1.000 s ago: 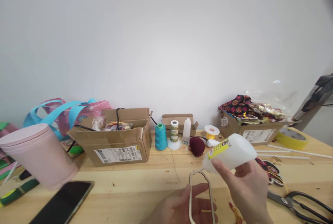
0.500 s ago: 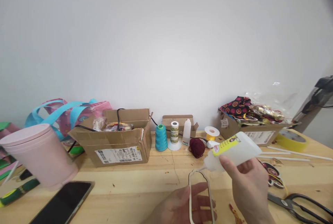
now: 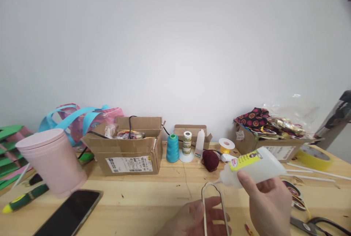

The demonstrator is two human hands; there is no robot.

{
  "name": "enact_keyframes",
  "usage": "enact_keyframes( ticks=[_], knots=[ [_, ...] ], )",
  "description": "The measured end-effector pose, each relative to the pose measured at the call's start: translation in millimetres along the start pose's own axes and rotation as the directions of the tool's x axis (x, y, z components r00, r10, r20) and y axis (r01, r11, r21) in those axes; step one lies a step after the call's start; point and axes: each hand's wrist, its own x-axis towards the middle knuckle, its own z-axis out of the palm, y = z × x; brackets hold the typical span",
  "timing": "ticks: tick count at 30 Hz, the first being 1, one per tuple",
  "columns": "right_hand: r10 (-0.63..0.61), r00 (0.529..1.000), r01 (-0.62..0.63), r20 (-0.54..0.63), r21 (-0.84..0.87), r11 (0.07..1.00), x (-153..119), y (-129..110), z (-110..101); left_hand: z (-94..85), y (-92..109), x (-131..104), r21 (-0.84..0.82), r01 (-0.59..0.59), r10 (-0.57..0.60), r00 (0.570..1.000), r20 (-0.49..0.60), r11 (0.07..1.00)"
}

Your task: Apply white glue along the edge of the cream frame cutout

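As the glue bottle [image 3: 253,168] tips lower in my right hand [image 3: 270,201], its nozzle now meets the loop [image 3: 212,201] my left hand [image 3: 196,218] grips; gluing begins.

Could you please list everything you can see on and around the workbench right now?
glue bottle: 1, translucent white with yellow label, tilted in right hand, nozzle at the loop's top
loop: 1, off-white, held upright by left hand
cardboard boxes: 3, brown, along the wall
thread cone: 1, teal, centre back
yarn ball: 1, maroon, beside the spools
pink container: 1, left
phone: 1, black, front left
tape roll: 1, yellow, far right
scissors: 1, black, front right
table: 1, light wood
left hand: bottom centre
right hand: bottom right
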Motion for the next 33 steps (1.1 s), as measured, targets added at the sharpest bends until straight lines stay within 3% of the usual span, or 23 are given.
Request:
enact_keyframes(
  ticks=[10, 21, 33],
  knots=[
    [-0.065, 0.998, 0.062, -0.014, -0.141, 0.988, -4.5, -5.0, -1.5, 2.6, -0.5, -1.1, -0.05, 0.003, -0.003, 1.0, -0.006, 0.999],
    [-0.126, 0.992, 0.121, -0.024, -0.166, 0.979, -6.5, -7.7, -1.6, 9.8, 3.5, 0.2, -0.081, -0.015, 0.022, 0.995, 0.096, 0.997],
    [-0.151, 0.988, 0.145, -0.019, -0.19, 0.971, -7.3, -8.6, -1.6, 7.3, 0.7, -2.5, -0.049, 0.018, -0.018, 1.0, -0.013, 0.999]
  ],
)
